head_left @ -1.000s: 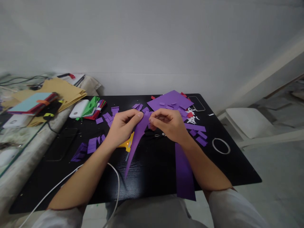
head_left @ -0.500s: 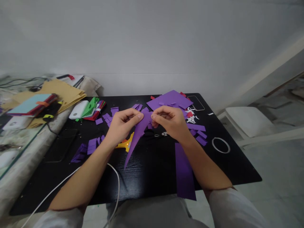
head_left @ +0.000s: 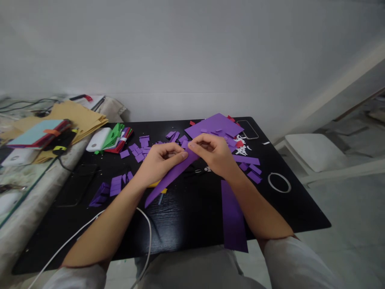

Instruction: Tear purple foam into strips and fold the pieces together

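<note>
Both hands pinch a strip of purple paper (head_left: 168, 177) above the black table. My left hand (head_left: 164, 160) grips it with thumb and fingers near its upper part, and the lower end hangs down to the left. My right hand (head_left: 212, 152) is closed on the strip's upper end, close to the left fingertips. Under my left hand a yellow tool (head_left: 154, 184) shows only in part. Dark-handled pliers or scissors (head_left: 202, 170) lie just below my right hand, largely hidden. Small purple paper pieces (head_left: 138, 152) are scattered behind and beside the hands.
A long purple strip (head_left: 234, 216) overhangs the table's front edge under my right forearm. A purple sheet (head_left: 218, 122) lies at the back. To the right is a clear ring (head_left: 279, 182). Green folded paper (head_left: 113, 137) sits back left; a white cable (head_left: 149, 228) crosses in front.
The strip has swung from hanging steeply to a flatter slant, its lower end moving left and up. My left hand has moved right, closer to the right one.
</note>
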Demonstrator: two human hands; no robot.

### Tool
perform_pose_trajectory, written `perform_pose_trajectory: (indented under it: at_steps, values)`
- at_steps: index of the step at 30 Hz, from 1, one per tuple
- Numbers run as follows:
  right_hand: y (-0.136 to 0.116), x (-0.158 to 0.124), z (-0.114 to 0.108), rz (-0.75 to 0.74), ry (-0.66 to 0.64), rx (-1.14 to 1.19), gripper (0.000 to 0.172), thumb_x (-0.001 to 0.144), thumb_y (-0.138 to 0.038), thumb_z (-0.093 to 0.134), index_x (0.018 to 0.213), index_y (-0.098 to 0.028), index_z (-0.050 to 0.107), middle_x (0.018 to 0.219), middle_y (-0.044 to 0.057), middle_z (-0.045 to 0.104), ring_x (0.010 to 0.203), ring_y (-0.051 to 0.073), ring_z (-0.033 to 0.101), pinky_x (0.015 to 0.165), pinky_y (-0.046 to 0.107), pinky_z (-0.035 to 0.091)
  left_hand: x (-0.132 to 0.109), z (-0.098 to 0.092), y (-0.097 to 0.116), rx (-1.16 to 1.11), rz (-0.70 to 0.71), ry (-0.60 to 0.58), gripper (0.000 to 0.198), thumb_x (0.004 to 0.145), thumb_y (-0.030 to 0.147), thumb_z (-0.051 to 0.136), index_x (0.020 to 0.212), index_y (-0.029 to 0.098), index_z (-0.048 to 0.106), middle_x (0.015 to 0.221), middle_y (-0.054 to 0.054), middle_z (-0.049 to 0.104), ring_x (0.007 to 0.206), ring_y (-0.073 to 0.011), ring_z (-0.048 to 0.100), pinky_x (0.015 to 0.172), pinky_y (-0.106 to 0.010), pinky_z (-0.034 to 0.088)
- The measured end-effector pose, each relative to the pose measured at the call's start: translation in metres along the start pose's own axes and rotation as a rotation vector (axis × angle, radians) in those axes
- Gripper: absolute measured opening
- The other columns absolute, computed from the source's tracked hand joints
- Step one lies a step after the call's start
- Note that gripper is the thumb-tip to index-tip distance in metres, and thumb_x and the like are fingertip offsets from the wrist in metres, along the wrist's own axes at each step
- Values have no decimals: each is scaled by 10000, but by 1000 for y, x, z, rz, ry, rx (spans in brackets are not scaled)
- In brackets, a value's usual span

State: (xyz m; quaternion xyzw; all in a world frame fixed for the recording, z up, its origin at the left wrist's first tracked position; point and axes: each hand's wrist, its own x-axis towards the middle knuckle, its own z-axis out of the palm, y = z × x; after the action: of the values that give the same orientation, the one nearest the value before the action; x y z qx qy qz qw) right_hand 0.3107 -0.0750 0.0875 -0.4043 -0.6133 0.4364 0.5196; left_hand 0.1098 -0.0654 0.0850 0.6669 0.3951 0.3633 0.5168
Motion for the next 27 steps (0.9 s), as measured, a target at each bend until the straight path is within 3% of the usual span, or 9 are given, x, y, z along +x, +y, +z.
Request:
perform_pose_trajectory:
  at_steps: [5,9,13,15,18,21,24,27]
  values:
    - [-3,6,-20,-4,204,-44,196,884,-406,777,845,-215,754,739,6,684,665,145,615,625,297,549,1,-34,7,100,-18,-98,273,891,447,773,856,178,744,681,-1,718,551,-113,625,523,-198,458]
    - [-3,9,-29,-12,269,-20,173,893,-380,754,837,-216,743,737,4,667,652,146,617,620,305,575,0,-63,10,166,9,48,260,831,421,829,816,174,747,698,14,689,575,-93,594,526,-185,430]
    - [-2,10,-35,24,272,-30,195,906,-397,732,828,-220,709,740,1,651,662,148,618,656,318,585,0,-78,10,62,-13,199,253,796,399,853,819,181,729,635,21,685,540,-114,611,534,-220,473]
    - [-3,10,-40,69,222,-81,210,907,-401,728,811,-219,688,718,-6,636,666,151,620,680,325,578,1,-79,10,-30,-7,273,251,779,377,863,829,174,724,627,21,689,530,-125,622,547,-242,513]
    - [-7,8,-45,138,42,-244,260,909,-414,730,762,-207,674,704,0,648,678,160,625,705,334,556,3,-75,10,-95,27,333,234,784,354,860,819,164,727,611,16,683,503,-118,608,521,-239,513]
    - [-9,5,-38,157,-93,-324,238,892,-430,771,853,-199,724,855,44,748,817,194,695,804,359,578,2,-67,9,-33,10,241,231,807,374,848,838,173,739,596,13,677,494,-114,602,499,-222,490]
    - [-3,1,-17,115,-169,-170,342,839,-408,853,1090,-209,732,1071,76,794,1004,215,749,971,397,593,0,-51,10,69,-34,85,270,804,418,850,843,174,742,590,7,672,499,-119,612,487,-214,492]
    - [6,-3,4,121,-278,16,405,820,-394,882,1145,-211,725,1114,72,804,1032,212,768,977,393,613,-1,-33,12,108,-30,-4,266,826,420,830,849,170,739,596,0,679,501,-119,618,461,-201,474]
